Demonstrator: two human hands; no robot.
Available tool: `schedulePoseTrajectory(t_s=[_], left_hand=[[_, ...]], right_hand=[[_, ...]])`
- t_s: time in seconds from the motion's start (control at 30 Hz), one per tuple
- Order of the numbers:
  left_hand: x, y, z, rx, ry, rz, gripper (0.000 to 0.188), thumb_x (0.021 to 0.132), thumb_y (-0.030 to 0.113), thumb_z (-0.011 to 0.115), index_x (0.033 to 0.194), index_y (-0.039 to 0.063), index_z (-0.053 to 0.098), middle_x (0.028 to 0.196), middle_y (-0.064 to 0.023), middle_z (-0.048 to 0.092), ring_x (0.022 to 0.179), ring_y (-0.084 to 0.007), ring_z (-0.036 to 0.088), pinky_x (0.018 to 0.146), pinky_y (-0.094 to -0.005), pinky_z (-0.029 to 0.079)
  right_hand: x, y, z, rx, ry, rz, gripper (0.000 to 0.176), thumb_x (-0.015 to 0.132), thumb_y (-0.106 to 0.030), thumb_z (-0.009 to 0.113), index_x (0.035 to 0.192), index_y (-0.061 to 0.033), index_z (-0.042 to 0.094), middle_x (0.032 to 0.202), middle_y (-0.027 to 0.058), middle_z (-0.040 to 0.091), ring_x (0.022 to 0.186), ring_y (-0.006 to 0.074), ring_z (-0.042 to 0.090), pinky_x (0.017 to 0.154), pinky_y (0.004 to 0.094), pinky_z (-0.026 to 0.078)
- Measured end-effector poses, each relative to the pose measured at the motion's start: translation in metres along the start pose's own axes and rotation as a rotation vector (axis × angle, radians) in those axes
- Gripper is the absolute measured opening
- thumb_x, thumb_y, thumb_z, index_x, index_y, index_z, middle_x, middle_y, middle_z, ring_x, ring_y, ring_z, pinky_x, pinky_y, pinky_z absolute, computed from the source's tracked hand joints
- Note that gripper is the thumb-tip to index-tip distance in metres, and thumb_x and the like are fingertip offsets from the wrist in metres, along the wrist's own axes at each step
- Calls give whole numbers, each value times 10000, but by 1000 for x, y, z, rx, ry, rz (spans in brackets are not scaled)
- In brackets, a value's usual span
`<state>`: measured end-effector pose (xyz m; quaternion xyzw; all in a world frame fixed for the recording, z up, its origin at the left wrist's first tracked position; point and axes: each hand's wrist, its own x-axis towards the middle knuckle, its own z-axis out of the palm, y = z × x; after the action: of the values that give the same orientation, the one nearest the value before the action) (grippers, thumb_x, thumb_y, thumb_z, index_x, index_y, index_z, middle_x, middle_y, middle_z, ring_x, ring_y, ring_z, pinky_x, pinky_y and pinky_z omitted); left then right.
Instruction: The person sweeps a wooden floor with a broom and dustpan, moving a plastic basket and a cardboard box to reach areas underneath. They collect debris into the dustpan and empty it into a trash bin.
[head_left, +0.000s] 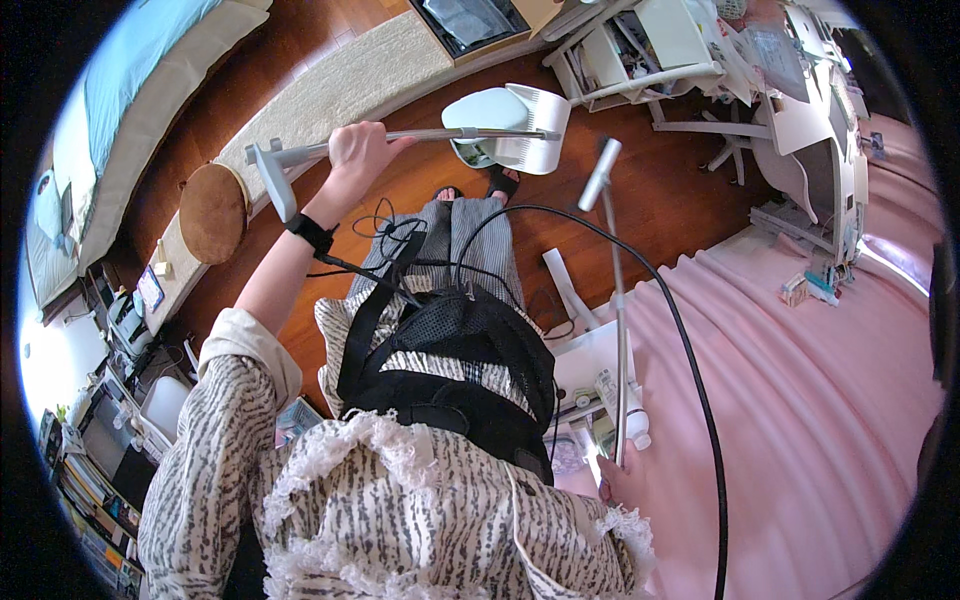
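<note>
My left hand (358, 154) is closed around the upper part of a metal pole with a grey handle (274, 184). At the pole's far end is a white long-handled dustpan (546, 124) with comb-like teeth, beside a pale rounded part (486, 111), near my feet. My right hand (622, 480), at the lower right and partly hidden by the sleeve, grips the lower end in view of another metal pole (619, 337). That pole ends in a white bar-shaped head (600, 174) over the wooden floor (637, 195); its underside cannot be seen.
A black cable (679, 322) arcs on the right, beside pink fabric (780, 382). A cream rug (352, 82) runs behind a round brown stool (213, 214). A white open cart (637, 52) and a desk chair (780, 150) stand at the upper right. White bottles (636, 420) lie near my right hand.
</note>
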<state>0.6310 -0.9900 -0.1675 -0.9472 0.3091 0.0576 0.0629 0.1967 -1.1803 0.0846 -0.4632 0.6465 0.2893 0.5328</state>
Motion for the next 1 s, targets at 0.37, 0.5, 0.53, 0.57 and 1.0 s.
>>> schedulePoseTrajectory(t_s=[0.37,0.5,0.53,0.57,1.0], left_hand=[[-1,1,3,3,49,60,598,745,594,509,497,60,612,440,-94,538,396,-183,551,389,-275,401],[1,0,2,-8,67,28,597,746,598,508,494,69,618,427,-84,531,394,-167,554,374,-267,392],[0,2,2,-16,76,42,596,746,598,508,495,69,618,425,-84,530,393,-164,553,372,-268,391],[-2,4,2,-18,104,58,595,746,597,509,495,70,619,424,-83,529,391,-162,553,370,-269,390],[2,-8,9,-13,38,65,655,750,628,474,528,31,628,480,-134,558,454,-242,589,389,-325,430]], right_hand=[[1,-11,0,-46,23,57,234,775,-31,560,941,-63,398,497,8,398,327,94,395,280,237,305],[4,2,29,-38,179,-74,270,778,-24,543,981,-47,368,549,30,435,343,128,425,294,261,346],[6,5,35,-86,58,-171,289,776,-22,541,1003,-43,363,576,42,454,346,139,422,303,266,360],[8,10,42,126,-64,-212,285,778,-26,549,1003,-47,376,557,35,446,341,124,408,305,264,353],[-81,89,-21,-800,457,-58,413,710,1,551,1099,21,412,877,219,525,738,308,576,626,405,441]])
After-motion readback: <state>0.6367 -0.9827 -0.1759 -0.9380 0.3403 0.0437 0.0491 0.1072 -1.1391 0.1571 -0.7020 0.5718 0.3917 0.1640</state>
